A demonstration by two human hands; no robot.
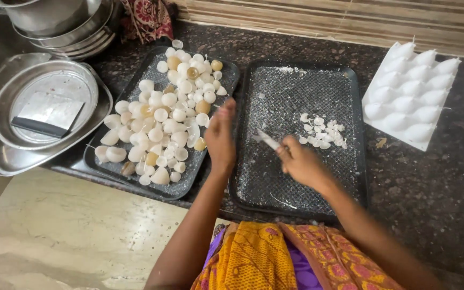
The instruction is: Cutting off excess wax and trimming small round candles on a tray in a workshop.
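Note:
My left hand [220,137] hovers blurred over the gap between two black trays, fingers stretched toward the left tray [108,173], which is heaped with several white and a few yellowish candle pieces [162,115]. My right hand [301,161] is over the right tray [350,161], gripping a small knife [267,140] whose blade points left. A small pile of white wax bits [322,130] lies on that tray just beyond the knife hand.
A white moulded tray of cone shapes [412,94] sits at the right on the dark granite counter [436,198]. Stacked steel plates [6,153] with a flat scraper [46,115] lie at the left, steel pots [60,21] behind them. A patterned cloth [146,19] is at the back.

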